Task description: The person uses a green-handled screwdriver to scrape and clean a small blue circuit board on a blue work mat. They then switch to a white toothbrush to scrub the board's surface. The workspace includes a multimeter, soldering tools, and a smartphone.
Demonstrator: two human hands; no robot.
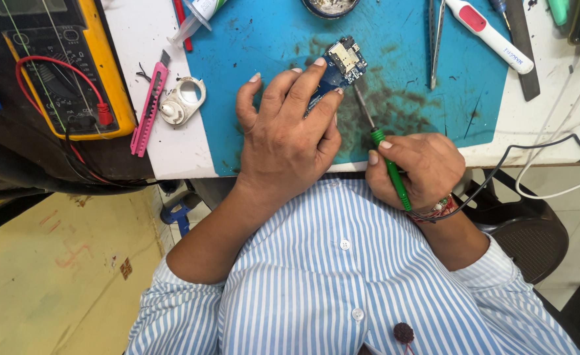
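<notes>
Both hands are working — left hand pinning the board steady, right hand gripping a screwdriver, tip just beside the left fingertips.

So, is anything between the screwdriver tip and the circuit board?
Nothing visible. The green screwdriver in the right hand runs straight to the blue circuit board, which the left hand pins from the other side.
</notes>
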